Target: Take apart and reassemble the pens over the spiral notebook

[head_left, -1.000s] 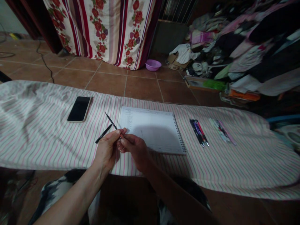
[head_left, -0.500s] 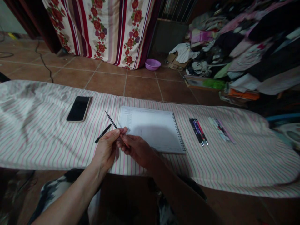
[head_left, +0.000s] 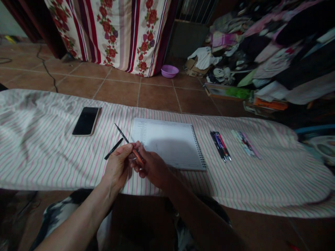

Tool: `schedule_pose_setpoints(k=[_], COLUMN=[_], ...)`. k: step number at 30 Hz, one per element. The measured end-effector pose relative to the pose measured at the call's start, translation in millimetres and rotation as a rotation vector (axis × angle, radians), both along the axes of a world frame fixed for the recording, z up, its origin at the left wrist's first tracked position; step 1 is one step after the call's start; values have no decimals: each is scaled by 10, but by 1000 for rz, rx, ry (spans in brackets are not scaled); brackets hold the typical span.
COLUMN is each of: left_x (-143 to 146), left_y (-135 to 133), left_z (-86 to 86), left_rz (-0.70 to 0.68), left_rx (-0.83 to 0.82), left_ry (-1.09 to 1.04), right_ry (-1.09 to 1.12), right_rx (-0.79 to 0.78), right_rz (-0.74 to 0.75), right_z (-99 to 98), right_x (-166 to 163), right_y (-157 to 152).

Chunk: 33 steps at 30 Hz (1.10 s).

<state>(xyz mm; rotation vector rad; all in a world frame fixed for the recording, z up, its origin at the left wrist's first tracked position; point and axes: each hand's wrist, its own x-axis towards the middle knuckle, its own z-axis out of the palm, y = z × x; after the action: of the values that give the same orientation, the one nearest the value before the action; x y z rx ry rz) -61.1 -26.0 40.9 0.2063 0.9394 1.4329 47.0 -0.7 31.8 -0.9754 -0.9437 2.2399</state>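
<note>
My left hand [head_left: 120, 158] pinches a slim black pen [head_left: 121, 131] between thumb and fingers, its thin tip pointing up and left. In line with the pen, an orange-brown section [head_left: 138, 157] lies at my right hand [head_left: 153, 167], whose fingers curl around that lower end. Fingers partly hide where the black and orange parts meet, so I cannot tell if they are one piece. A black pen cap or barrel [head_left: 113, 149] rests on the striped cloth beside my left hand. Just beyond my right hand lies an open spiral notebook [head_left: 170, 136], its page mostly blank with faint print.
A phone [head_left: 86, 121] lies face up at left on the striped cloth [head_left: 47, 150]. Right of the notebook are dark and red pens [head_left: 220, 145] and a paler pen bundle [head_left: 246, 144]. Beyond are a purple basin [head_left: 169, 71], a floral curtain [head_left: 117, 35] and heaped clothes [head_left: 272, 52].
My right hand has shifted and loosened slightly around the pen's lower end, so more of the orange-brown section shows. My left hand keeps its pinch. The view has moved a little.
</note>
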Motion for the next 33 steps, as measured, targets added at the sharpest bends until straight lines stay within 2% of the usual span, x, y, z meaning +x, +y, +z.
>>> schedule_pose_setpoints(k=[4,7,10,12,14,17,20,24,29,31,33], left_x=[4,15,20,18,12,4,6,10,15,17,16], left_y=[3,16,27,29,25,11,4,15,25,26,29], left_z=[-8,0,16,24,28,28,29,29,17,15,17], left_rz=[45,78,108,120,111,47,55,94,101,105,101], left_rx=[-16,-23,-32,-29,-23,2,-6,-43,-75,-63,-38], left_ry=[-1,-17,-20,-17,-20,-26,-3,-2,-46,-40,-35], right_ry=[59,-18,-129,-158,-129,27,129,234,142,132,190], right_rx=[-32,93,295,362,287,10,-153,-169,-123,-106,-158], right_rz=[-47,-165,-260,-296,-281,-80,22,-45,-186,-186,-126], right_z=[6,-40,-91,-95,-67,-6,-1,-68,-63,-44,-35], right_x=[-4,-57,-115,-132,-119,-50,8,-29,-111,-99,-65], right_y=[18,-22,-74,-94,-91,-41,22,19,-69,-69,-42])
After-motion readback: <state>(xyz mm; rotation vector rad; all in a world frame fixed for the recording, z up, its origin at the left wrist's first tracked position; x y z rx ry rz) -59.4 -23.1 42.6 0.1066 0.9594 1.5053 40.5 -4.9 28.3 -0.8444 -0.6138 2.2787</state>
